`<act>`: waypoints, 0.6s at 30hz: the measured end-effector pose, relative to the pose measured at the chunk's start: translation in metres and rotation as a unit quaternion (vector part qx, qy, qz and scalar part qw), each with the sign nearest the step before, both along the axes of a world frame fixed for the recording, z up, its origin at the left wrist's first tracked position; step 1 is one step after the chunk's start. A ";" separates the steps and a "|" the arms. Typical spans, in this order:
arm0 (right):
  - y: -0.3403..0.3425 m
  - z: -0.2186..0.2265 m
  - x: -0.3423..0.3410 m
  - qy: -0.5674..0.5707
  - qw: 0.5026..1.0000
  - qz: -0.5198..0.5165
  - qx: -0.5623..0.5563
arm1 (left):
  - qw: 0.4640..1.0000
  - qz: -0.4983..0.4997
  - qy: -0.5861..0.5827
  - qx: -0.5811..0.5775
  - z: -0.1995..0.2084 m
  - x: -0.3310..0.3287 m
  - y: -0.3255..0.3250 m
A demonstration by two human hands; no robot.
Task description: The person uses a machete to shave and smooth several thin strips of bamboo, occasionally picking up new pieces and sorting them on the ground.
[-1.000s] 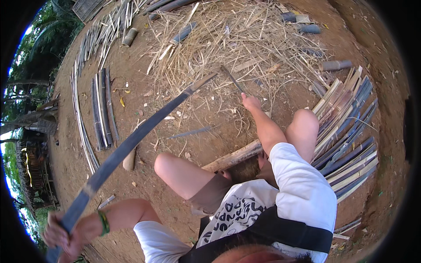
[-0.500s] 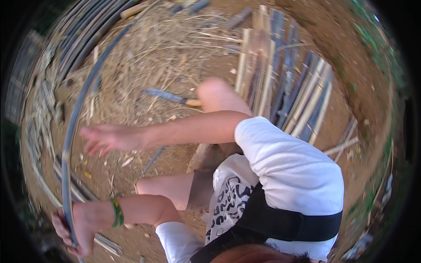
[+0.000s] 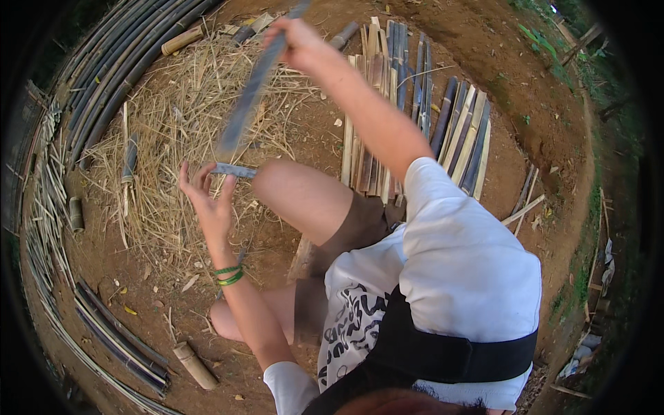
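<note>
My right hand (image 3: pixel 297 47) grips the bamboo strip (image 3: pixel 249 102) on the far side; its near end hangs close to my left hand (image 3: pixel 213 209), spread and empty. This looks like positioning; a second grip calls for closing my left hand there.

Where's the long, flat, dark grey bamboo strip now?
In the head view, the bamboo strip is toward the top, left of centre, held in the right hand, its lower end pictured just above the open left hand.
</note>
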State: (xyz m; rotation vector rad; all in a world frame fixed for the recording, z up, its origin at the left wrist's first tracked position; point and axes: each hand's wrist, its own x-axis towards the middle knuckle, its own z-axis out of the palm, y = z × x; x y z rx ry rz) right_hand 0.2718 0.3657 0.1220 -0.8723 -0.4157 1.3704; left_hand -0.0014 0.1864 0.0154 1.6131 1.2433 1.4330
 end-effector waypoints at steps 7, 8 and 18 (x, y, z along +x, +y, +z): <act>-0.051 -0.140 0.298 -0.480 0.868 -0.056 -0.113 | 0.968 0.194 -0.043 -0.152 -0.127 -0.065 0.018; -0.076 -0.167 0.309 -0.445 0.884 -0.114 -0.085 | 0.954 0.241 -0.067 -0.163 -0.153 -0.074 0.016; -0.376 -0.271 0.383 -0.448 0.755 -0.306 -0.368 | 0.908 0.337 0.078 -0.237 -0.284 -0.063 0.007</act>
